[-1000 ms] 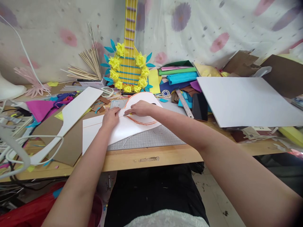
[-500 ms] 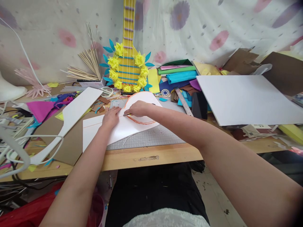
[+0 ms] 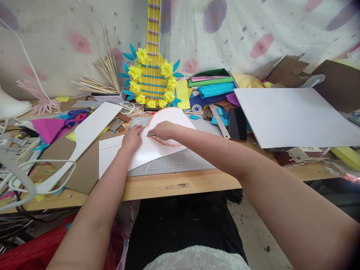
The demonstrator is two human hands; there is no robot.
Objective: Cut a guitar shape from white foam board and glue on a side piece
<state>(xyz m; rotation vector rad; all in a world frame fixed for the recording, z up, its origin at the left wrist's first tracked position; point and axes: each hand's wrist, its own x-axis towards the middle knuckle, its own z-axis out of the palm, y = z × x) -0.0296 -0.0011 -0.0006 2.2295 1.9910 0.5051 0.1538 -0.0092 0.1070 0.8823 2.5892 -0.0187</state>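
My left hand (image 3: 132, 138) lies spread on the white board (image 3: 152, 150); my right hand (image 3: 162, 131) pinches a blade (image 3: 151, 135). It looks light, stiff: hold the board's edges.

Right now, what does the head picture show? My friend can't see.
A person's left hand lies on a white board with orange lines; the right hand holds a metal tool against it. Behind is a flowery yellow model guitar.
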